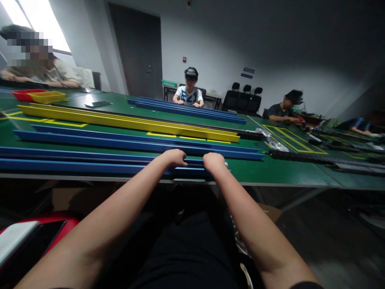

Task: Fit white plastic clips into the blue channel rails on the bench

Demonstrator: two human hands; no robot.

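Along the near edge of the green table lies a long blue channel (90,165) with a dark strip inside it. My left hand (176,157) is over this channel, its fingers curled down. Close to the channel's right end is my right hand (214,161), also curled, with a small white bit showing at its side. What either hand grips is too small or hidden to make out. Just beyond my hands rests a second blue channel (144,143), and behind that a long yellow channel (129,123) with a black strip along its far side.
The green table (270,172) carries more blue channels (192,110) at its far side, a red tray (25,95), a yellow tray (48,97), clear plastic wrap (275,142) and black strips (300,156) to the right. Several people sit around it.
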